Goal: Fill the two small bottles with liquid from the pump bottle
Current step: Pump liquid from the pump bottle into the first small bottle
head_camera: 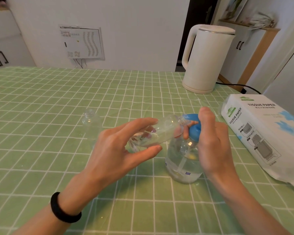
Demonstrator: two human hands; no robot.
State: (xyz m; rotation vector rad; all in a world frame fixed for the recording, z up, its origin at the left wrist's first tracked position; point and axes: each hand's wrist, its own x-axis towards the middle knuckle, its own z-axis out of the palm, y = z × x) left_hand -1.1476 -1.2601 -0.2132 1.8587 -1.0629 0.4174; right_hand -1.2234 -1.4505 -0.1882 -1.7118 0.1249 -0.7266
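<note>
A clear pump bottle [183, 165] with a blue pump head [193, 128] stands on the green checked tablecloth, right of centre. My right hand [212, 143] wraps its neck, thumb on top of the blue head. My left hand [119, 150] holds a small clear bottle [161, 131] tilted on its side, its open mouth against the pump's nozzle. A second small clear bottle [90, 117] stands upright and uncapped further back on the left, touched by neither hand.
A cream electric kettle [207, 60] stands at the back right, its black cord trailing right. A tissue paper pack [261, 133] lies along the right edge. The green checked tablecloth [41, 99] covers the table.
</note>
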